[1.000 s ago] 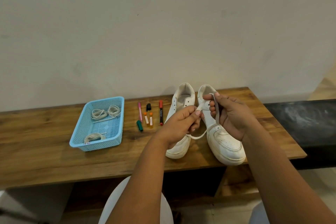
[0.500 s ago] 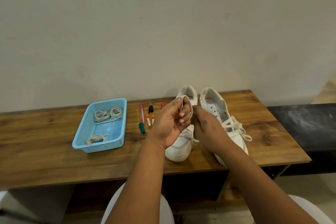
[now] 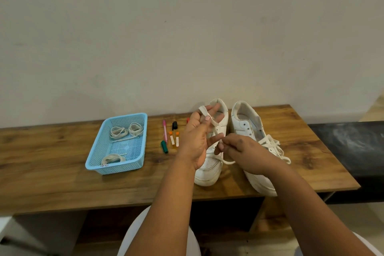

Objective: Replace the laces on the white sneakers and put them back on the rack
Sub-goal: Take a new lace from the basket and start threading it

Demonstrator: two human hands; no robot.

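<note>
- Far left of the sneakers, our blue basket [image 3: 116, 164] sits on the wooden bench [image 3: 41, 172] holding three coiled laces [image 3: 126, 131], presumably kept within reach for swapping.
- Between basket and sneakers lie a few markers [image 3: 165, 136].
- Our left hand [image 3: 197, 137], raised over the left sneaker [image 3: 209, 170], has its fingers spread with a loose lace [image 3: 209, 119] looped round them; we judge we are winding it into a coil like those in the basket.
- Our right hand [image 3: 239, 151], just right of it, pinches the same lace low down, feeding it.
- The right sneaker [image 3: 247, 127] stands beside the left one, its lace partly undone and heaped on the tongue.
- No rack is in view.
</note>
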